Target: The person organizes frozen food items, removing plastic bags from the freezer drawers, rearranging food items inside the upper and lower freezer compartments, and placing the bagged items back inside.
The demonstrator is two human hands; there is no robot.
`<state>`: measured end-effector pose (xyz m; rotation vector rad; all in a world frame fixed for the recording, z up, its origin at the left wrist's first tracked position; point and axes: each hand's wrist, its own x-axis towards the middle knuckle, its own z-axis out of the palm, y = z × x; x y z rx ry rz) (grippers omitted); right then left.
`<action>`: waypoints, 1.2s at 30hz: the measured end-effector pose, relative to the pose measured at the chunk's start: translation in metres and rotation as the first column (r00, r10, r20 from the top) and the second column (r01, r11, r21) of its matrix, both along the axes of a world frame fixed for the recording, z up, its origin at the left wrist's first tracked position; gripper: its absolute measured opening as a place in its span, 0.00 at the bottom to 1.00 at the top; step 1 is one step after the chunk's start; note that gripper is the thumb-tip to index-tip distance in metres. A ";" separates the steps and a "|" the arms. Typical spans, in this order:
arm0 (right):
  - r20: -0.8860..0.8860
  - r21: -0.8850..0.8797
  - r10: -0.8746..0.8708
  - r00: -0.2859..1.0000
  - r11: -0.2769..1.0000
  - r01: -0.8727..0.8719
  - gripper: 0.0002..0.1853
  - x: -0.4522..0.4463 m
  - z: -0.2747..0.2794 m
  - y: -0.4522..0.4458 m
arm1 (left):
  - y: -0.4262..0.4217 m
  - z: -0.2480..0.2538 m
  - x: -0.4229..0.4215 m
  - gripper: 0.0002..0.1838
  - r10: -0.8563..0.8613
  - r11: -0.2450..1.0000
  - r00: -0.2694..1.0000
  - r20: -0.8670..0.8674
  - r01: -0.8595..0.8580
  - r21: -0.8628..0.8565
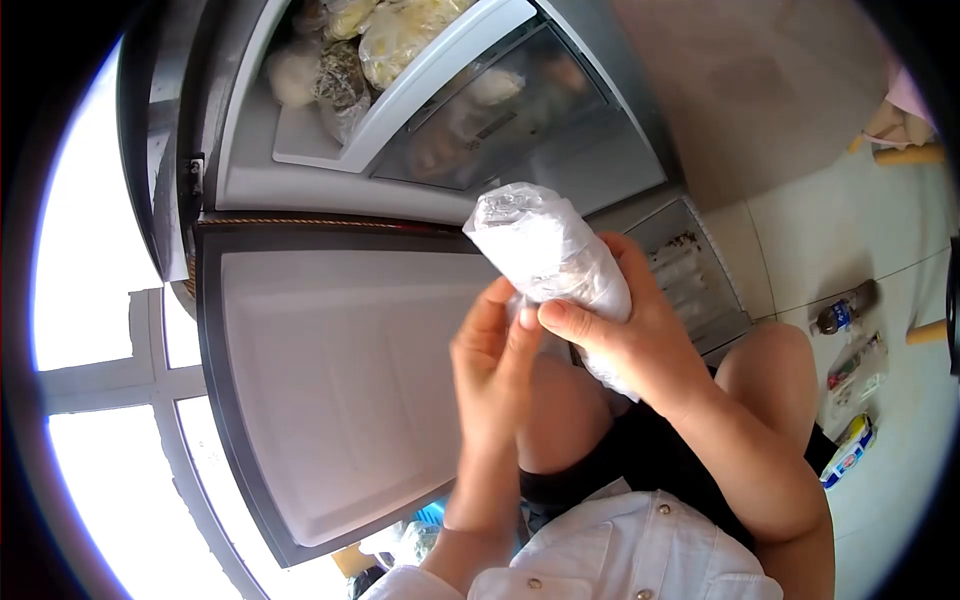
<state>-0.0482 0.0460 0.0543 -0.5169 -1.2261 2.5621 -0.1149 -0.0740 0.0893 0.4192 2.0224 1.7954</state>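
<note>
Before the open fridge's [300,192] near edge, the bundle [550,255] is held in mid-air, the right hand [650,335] curled round its side, the left hand [495,350] nearly closed, apparently pinching its film [510,205]. I'd guess it firm, lightish, slick; best cupped round the middle.

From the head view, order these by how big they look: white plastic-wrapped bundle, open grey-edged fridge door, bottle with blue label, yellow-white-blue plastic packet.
1. Fridge door
2. White bundle
3. Bottle and packet: too alike to rank
</note>
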 end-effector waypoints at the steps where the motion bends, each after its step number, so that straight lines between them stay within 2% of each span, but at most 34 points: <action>1: 0.003 0.095 -0.059 0.998 0.994 0.059 0.40 0.000 0.001 -0.001 | 0.003 -0.001 0.011 0.30 -0.089 0.996 0.996 -0.023 0.090 0.021; 2: -0.010 0.085 -0.067 0.998 0.994 0.068 0.39 0.000 0.002 -0.001 | 0.011 -0.004 0.021 0.40 -0.072 0.997 0.996 -0.046 0.072 -0.004; 4: -0.038 0.062 -0.084 0.996 0.994 0.086 0.38 0.001 0.004 -0.002 | 0.010 -0.016 0.018 0.54 -0.296 0.954 0.955 -0.031 0.294 -0.057; 6: -0.048 -0.037 -0.057 0.997 0.998 0.056 0.38 0.003 0.008 -0.001 | 0.007 -0.035 0.014 0.64 -0.418 0.908 0.908 -0.039 0.419 0.021; 9: -0.086 -0.239 -0.060 0.995 0.970 0.038 0.37 0.002 0.010 0.000 | 0.004 -0.039 0.013 0.59 -0.325 0.944 0.939 -0.111 0.314 -0.105; 10: -0.074 -0.156 -0.033 0.997 0.988 0.022 0.37 0.003 0.009 0.001 | 0.003 -0.040 0.015 0.58 -0.286 0.954 0.947 -0.148 0.266 -0.138; 11: -0.058 -0.073 -0.007 0.998 0.997 0.003 0.36 0.003 0.008 0.002 | 0.006 -0.040 0.023 0.52 -0.197 0.979 0.972 -0.126 0.188 -0.083; 12: -0.043 0.007 0.018 0.999 1.000 -0.018 0.36 0.003 0.006 0.003 | 0.008 -0.033 0.026 0.50 -0.159 0.977 0.967 -0.199 0.126 -0.171; 13: -0.046 0.368 -0.003 0.999 0.930 0.020 0.37 0.005 0.009 0.009 | 0.015 -0.031 0.029 0.47 -0.085 0.990 0.968 -0.236 0.056 -0.126; 14: -0.073 0.473 -0.050 0.996 0.877 0.079 0.42 0.007 0.009 0.007 | 0.024 -0.025 0.027 0.45 -0.020 0.993 0.955 -0.297 -0.017 -0.120; 16: -0.134 0.678 -0.044 0.990 0.724 0.124 0.45 0.010 0.008 0.009 | 0.040 -0.014 0.024 0.41 0.111 0.981 0.904 -0.413 -0.167 -0.102; 17: -0.137 0.687 -0.048 0.989 0.715 0.130 0.45 0.011 0.008 0.007 | 0.043 -0.018 0.005 0.40 0.204 0.977 0.837 -0.507 -0.209 0.049; 20: -0.039 0.460 0.078 0.996 0.886 -0.052 0.43 0.015 0.007 0.007 | 0.046 0.007 -0.063 0.35 0.281 0.941 0.596 -0.752 -0.324 0.095; 21: -0.025 0.392 0.098 0.995 0.916 -0.080 0.41 0.017 0.008 0.008 | 0.044 0.014 -0.095 0.31 0.280 0.934 0.435 -0.856 -0.330 0.138; 23: -0.048 0.403 0.135 0.990 0.909 -0.104 0.41 0.019 0.008 0.012 | 0.053 0.042 -0.123 0.29 0.293 0.929 0.488 -0.822 -0.349 0.124; 24: -0.061 0.410 0.152 0.986 0.905 -0.114 0.40 0.019 0.009 0.014 | 0.055 0.050 -0.142 0.28 0.256 0.949 0.479 -0.839 -0.292 0.122; 26: -0.061 0.377 0.170 0.984 0.916 -0.135 0.39 0.021 0.011 0.018 | 0.057 0.060 -0.164 0.27 0.188 0.950 0.486 -0.854 -0.311 0.032; 29: -0.073 0.320 0.190 0.979 0.934 -0.157 0.37 0.023 0.011 0.020 | 0.069 0.063 -0.180 0.25 0.248 0.947 0.477 -0.843 -0.303 0.107; 32: -0.091 0.282 0.254 0.963 0.934 -0.219 0.35 0.025 0.009 0.017 | 0.093 0.057 -0.208 0.23 0.374 0.925 0.478 -0.795 -0.255 0.282; 36: -0.098 0.231 0.320 0.942 0.928 -0.291 0.32 0.026 0.009 0.016 | 0.122 0.066 -0.221 0.23 0.541 0.836 0.608 -0.581 -0.311 0.452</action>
